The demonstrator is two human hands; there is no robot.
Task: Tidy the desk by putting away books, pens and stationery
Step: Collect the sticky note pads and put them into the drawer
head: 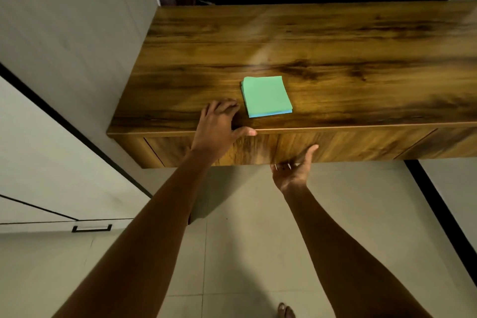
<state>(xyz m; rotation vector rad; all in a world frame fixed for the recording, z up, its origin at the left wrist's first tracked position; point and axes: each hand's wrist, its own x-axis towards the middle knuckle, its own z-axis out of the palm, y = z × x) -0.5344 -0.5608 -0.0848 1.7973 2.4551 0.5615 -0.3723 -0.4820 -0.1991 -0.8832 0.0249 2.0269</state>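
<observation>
A square pad of sticky notes (pixel 267 95), green on top with blue sheets beneath, lies flat on the wooden desk (pixel 335 46) near its front edge. My left hand (pixel 219 124) rests on the desk's front edge just left of the pad, fingers spread on the top and thumb along the lip, holding nothing. My right hand (pixel 294 168) is palm-up under the bottom edge of the drawer front (pixel 335 144), fingers curled beneath it and hidden.
The desk stands against a white wall on the left. A white cabinet with a black handle (pixel 91 228) is at lower left. Pale tiled floor (pixel 245 240) lies below, with a foot (pixel 285 311) at the bottom edge. Dark window bars run behind the desk.
</observation>
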